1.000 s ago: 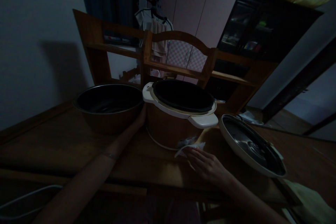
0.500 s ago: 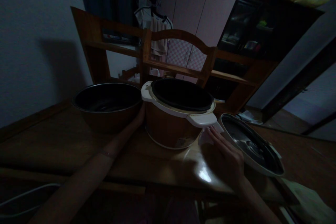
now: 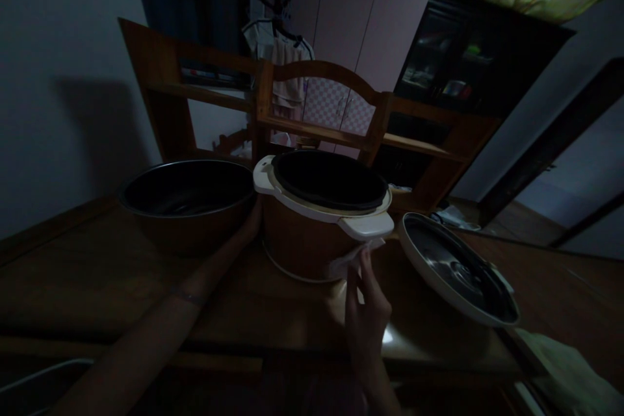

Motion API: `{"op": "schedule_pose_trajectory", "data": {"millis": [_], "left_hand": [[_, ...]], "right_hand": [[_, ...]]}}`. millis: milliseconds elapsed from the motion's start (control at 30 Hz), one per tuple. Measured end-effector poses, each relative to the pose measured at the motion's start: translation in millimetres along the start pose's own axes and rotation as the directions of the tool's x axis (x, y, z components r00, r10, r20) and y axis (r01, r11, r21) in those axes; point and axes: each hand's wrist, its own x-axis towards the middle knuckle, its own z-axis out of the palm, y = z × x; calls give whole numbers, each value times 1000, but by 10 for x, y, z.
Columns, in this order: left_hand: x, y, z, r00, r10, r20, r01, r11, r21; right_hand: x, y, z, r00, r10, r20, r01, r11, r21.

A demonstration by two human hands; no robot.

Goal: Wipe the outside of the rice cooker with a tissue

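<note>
A rice cooker body [image 3: 297, 240] with a white rim and side handles stands on the wooden desk, its dark opening facing up. My right hand [image 3: 365, 299] pinches a thin white tissue [image 3: 346, 262] against the cooker's lower right side, just below the handle. Between the cooker and a dark inner pot [image 3: 185, 231] reaches my left hand [image 3: 251, 224]. It lies along the cooker's left side, with its fingers mostly hidden behind the cooker. The detached lid [image 3: 453, 273] rests at the right, its dark inner face upward.
The wooden desk [image 3: 229, 318] has a raised shelf frame [image 3: 322, 127] along its back. A pale cloth or bag [image 3: 570, 364] lies at the lower right. Beyond are a pink wardrobe [image 3: 351, 19], hanging clothes [image 3: 285, 65] and a dark cabinet [image 3: 443, 58].
My right hand has moved left from beside the lid, bringing the tissue across the cooker's lower right side. My left hand keeps its place by the cooker. The view has shifted slightly.
</note>
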Motion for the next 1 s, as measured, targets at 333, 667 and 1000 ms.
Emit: {"op": "schedule_pose_trajectory", "data": {"millis": [333,667,1000], "left_hand": [[19,-17,-15,999,4,-40,-6,999,-38],[80,-145,-71,999,28,-28,-30,997,-73],[101,-172,-83,999,21,-26,-23,997,-78]], "right_hand": [[-120,-174,138,976,-184,114,199,969,-145],[-172,-205,164,970,-113,215,146,979,-144],[-144,-191,247,961,-40,274,93,979,-180]]}}
